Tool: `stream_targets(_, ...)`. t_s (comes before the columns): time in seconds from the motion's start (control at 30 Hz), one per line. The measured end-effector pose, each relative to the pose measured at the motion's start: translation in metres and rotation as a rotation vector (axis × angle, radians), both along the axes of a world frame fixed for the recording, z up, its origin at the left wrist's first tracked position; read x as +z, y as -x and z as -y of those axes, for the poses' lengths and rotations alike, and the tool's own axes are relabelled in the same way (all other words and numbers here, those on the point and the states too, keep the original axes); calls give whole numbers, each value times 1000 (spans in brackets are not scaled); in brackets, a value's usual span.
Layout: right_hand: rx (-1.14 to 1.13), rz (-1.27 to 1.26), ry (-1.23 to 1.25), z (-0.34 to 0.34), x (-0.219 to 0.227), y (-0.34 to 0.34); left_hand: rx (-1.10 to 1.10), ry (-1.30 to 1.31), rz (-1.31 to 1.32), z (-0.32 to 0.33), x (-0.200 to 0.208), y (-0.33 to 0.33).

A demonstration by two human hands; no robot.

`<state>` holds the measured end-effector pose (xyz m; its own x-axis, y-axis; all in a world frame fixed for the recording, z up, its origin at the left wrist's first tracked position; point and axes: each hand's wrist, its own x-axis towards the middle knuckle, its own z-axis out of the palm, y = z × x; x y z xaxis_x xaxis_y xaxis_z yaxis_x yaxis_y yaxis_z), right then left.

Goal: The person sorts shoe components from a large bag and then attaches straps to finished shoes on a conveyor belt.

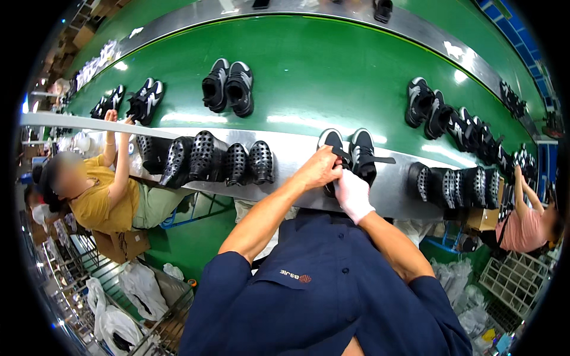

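A pair of black and grey sneakers stands in front of me on the metal ledge, toes pointing away. Over the left sneaker [331,139], my bare left hand [319,168] is closed, with the end of a black shoe strap [341,153] showing beside its fingers. My right hand [352,197], in a white glove, is closed right against the left one, at the openings of the two sneakers; what its fingers grip is hidden. On the right sneaker [363,152] another strap [383,159] sticks out loose to the right.
Black perforated shoe lasts [206,157] stand on the metal ledge [297,155] to my left, more lasts [457,187] to my right. Sneaker pairs [228,88] sit on the green surface [332,71] beyond. A person in yellow [107,193] works at left, another in pink [525,225] at right.
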<state>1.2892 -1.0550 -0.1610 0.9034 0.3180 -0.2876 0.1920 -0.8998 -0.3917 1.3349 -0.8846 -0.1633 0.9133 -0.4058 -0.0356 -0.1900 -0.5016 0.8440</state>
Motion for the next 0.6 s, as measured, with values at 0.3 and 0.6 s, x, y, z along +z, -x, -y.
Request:
stream_targets(0.3,-117,-9,-97,-2,9,-16,390,-278,-214,24,3,49)
stream_targets(0.6,-313,-83,71,-4,-20,-24,415,-480,-156,41,-34,32)
